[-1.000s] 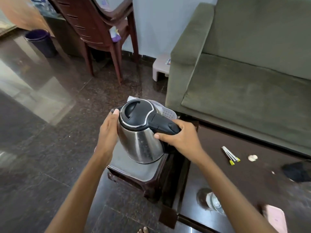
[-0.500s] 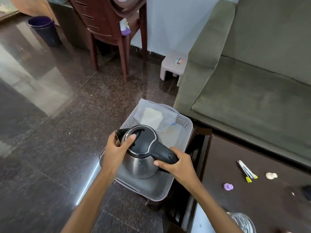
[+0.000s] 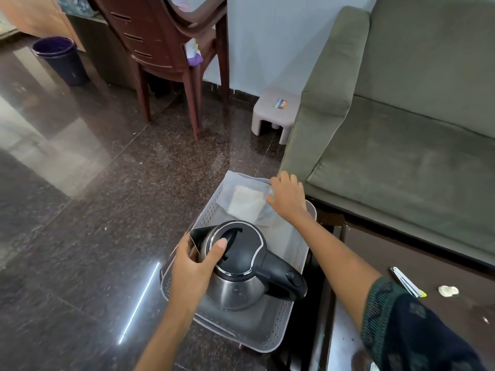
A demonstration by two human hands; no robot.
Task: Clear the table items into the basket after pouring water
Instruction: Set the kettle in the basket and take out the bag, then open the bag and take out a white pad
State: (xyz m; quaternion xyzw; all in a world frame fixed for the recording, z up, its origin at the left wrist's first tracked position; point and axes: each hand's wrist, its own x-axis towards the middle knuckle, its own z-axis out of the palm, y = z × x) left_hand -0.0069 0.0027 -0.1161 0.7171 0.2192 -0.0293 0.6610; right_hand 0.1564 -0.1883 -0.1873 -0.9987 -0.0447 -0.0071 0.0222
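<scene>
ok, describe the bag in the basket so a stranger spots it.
Beside the olive-green fabric sofa sits a pale grey perforated plastic basket. At its far end, touched by the right hand, lies a translucent plastic bag holding a white block; its neighbour, the stainless-steel kettle, is shiny and upright.

A steel kettle with a black lid stands in the near half of the pale perforated basket. The left hand holds it at the spout, thumb on the lid. The right hand grips the plastic bag at the basket's far end, beside the green sofa.
</scene>
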